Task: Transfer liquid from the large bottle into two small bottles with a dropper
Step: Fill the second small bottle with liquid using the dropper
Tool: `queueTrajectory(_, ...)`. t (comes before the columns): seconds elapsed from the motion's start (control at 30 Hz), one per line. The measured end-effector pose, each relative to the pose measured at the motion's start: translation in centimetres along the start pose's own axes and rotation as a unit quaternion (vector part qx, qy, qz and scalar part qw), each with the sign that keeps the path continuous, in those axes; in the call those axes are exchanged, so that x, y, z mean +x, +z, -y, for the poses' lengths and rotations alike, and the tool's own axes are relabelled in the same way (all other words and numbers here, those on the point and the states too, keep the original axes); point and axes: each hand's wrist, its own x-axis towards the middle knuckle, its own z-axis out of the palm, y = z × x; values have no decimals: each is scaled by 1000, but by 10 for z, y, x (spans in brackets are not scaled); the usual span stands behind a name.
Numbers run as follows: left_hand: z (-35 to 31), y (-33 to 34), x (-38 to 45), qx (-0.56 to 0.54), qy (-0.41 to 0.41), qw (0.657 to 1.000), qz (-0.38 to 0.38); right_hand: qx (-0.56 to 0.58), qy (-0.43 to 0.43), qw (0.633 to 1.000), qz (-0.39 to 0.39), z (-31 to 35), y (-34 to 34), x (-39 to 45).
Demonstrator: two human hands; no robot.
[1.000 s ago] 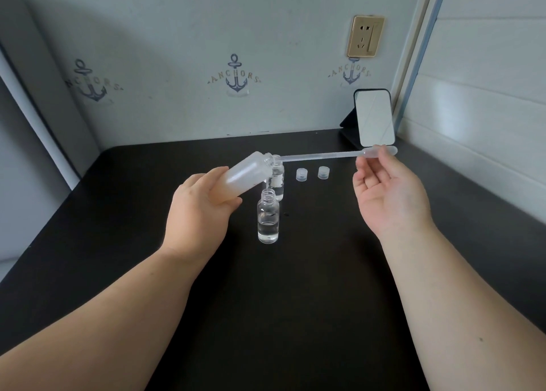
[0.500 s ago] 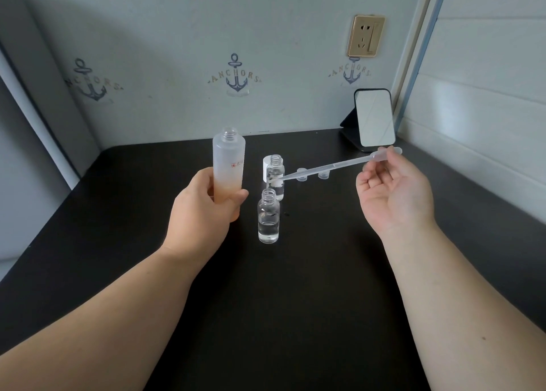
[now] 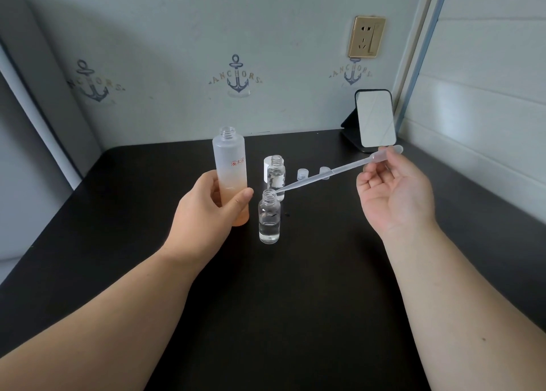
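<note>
Bench (image 3: 266, 316): black, matte top, running back to the wall and filling the near view.
Mirror (image 3: 374, 118): small, rounded corners, dark frame, propped on a dark stand at the bench's far right corner, tilted back.
Socket (image 3: 367, 36): gold-coloured plate on the back wall, above the mirror.
Anchor prints (image 3: 237, 75): navy anchors with the word "ANCHORS" across them, three on the pale wall; the right one sits just under the socket.
Side wall (image 3: 478, 89): white panels with level grooves, on the right.
Corner strip (image 3: 422, 50): pale blue and white, slanting up beside the mirror.
Dark speck (image 3: 287, 213): tiny mark on the bench top, mid-bench.
</note>
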Motion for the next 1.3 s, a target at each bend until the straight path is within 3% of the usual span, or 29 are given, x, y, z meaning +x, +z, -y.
queueTrajectory(0.2, -3, -8, -4, -48, 6, 997, -64, 13, -2, 1000, -5, -1, 0, 0)
queueTrajectory(0.43, -11, -12, -13, -22, 68, 989, -132, 5, -3, 1000, 3, 0, -1, 1)
queueTrajectory(0.63, -17, -7, -24, -19, 115, 993, 0, 2, -6, 1000, 8, 0, 0, 1)
queueTrajectory(0.83, -19, -1, -24, 55, 120, 984, 116, 7, -7, 1000, 2, 0, 1, 1)
queueTrajectory(1.07, -16, 6, -19, 127, 108, 975, 147, 18, -5, 1000, -2, 0, 0, 1)
queueTrajectory(1.3, -14, 5, -18, 129, 121, 974, 141, 1, -9, 1000, 7, 2, 0, 1)
